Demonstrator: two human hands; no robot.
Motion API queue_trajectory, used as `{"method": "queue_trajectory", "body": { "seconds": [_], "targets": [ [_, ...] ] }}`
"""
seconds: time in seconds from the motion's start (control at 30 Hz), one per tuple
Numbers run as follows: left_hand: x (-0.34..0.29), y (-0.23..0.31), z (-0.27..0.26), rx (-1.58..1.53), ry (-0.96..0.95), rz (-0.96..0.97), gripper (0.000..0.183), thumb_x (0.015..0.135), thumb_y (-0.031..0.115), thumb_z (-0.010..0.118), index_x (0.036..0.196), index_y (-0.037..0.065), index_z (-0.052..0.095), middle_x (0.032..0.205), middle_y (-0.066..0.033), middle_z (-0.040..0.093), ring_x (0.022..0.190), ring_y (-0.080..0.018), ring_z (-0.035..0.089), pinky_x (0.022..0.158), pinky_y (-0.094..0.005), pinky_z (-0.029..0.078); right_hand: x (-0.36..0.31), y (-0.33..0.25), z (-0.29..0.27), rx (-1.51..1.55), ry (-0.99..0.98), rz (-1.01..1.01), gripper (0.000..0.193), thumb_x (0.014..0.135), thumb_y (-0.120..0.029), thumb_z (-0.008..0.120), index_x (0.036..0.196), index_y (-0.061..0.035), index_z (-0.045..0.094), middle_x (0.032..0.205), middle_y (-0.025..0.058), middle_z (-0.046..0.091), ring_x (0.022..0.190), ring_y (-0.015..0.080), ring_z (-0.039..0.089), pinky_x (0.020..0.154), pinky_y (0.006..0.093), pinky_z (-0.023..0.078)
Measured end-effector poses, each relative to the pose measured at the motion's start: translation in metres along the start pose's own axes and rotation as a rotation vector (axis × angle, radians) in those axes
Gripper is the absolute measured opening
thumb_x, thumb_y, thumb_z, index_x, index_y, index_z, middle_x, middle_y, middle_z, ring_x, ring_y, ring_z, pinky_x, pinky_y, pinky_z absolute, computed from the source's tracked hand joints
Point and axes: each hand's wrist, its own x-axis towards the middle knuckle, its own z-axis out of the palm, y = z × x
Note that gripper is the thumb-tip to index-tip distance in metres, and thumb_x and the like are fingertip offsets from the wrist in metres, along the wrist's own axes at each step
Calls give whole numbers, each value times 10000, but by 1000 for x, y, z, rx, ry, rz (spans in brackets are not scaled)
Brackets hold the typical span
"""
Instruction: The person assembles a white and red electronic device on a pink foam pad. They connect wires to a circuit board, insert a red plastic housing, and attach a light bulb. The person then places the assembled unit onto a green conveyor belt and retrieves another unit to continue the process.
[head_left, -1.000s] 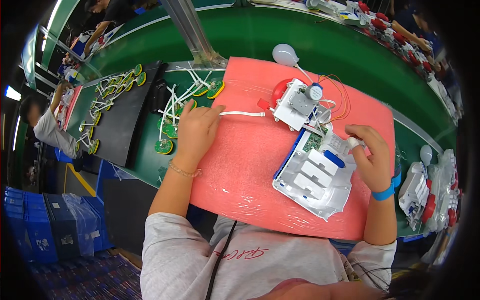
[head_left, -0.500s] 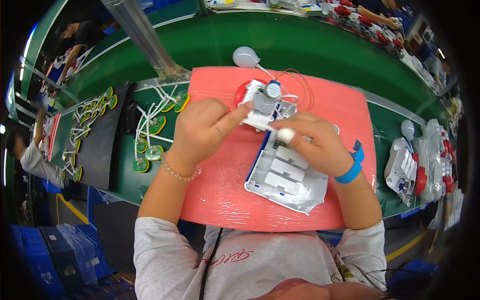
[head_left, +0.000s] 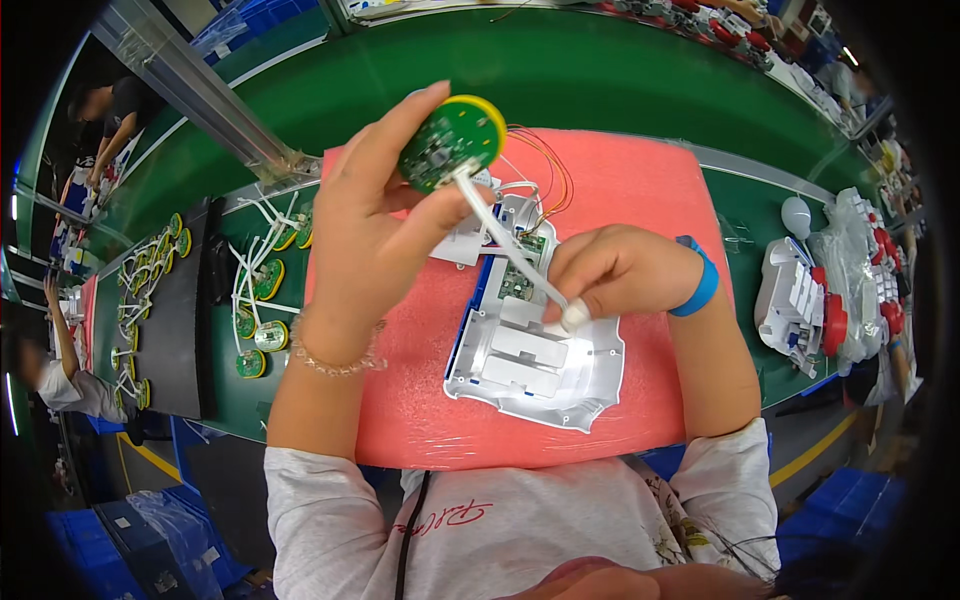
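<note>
My left hand (head_left: 375, 210) is raised over the mat, its thumb and fingers gripping a round green circuit board (head_left: 450, 145) with a yellow rim. A white cable (head_left: 510, 245) slants down from the board to my right hand (head_left: 625, 270). That hand's fingers are pinched around the cable's lower end, where a white rounded piece (head_left: 575, 315) shows at the fingertips. Beneath lies a white plastic housing shell (head_left: 590, 390), inner side up, with a small green board (head_left: 518, 280) inside. A white module (head_left: 458, 247) beyond it is partly hidden by my left hand.
Everything lies on a pink foam mat (head_left: 400, 420). Several round boards with white cables (head_left: 268, 280) sit at left, beside a black panel (head_left: 185, 330). At right stand a white housing assembly (head_left: 785, 300) and a plastic bag (head_left: 850, 250). Thin coloured wires (head_left: 560, 170) loop behind the shell.
My left hand has left the white module and now holds up the round board with its cable. My right hand has moved slightly down. The shell appears further left in view.
</note>
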Motion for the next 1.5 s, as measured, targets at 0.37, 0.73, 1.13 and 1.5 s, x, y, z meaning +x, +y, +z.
{"method": "queue_trajectory", "body": {
  "seconds": [0.37, 0.73, 1.13, 1.5],
  "targets": [
    [5, -7, 10, 341, -233, 183, 578, 693, 74, 691, 1216, -2, 459, 1076, -131, 535, 910, -173, 574, 744, -266, 486, 16, 18, 26, -311, 429, 42, 201, 707, -8, 488, 872, -24, 600, 806, 115, 594, 727, 268, 569, 682, 350, 457],
    [4, -34, -4, 344, -216, 275, 529, 688, 110, 657, 1171, -30, 490, 1053, -150, 559, 887, -232, 569, 768, -297, 454, 19, 17, 27, -481, 367, 204, 191, 715, -31, 505, 880, -13, 600, 853, 154, 607, 790, 303, 577, 707, 374, 462],
    [10, -38, -14, 56, 44, -103, 453, 817, 43, 565, 1235, -39, 409, 1124, -103, 510, 988, -127, 506, 847, -245, 408, 1, 13, -2, 723, 267, 166, 240, 844, -136, 545, 993, 47, 587, 874, 110, 626, 646, 126, 605, 536, 246, 491],
    [7, -39, -10, 128, -41, -34, 458, 809, 27, 571, 1230, -52, 409, 1130, -115, 499, 983, -142, 511, 842, -262, 423, 3, 12, 6, -29, 299, 84, 135, 747, -1, 591, 874, -14, 634, 796, 92, 605, 741, 184, 594, 639, 301, 470]
  ]
}}
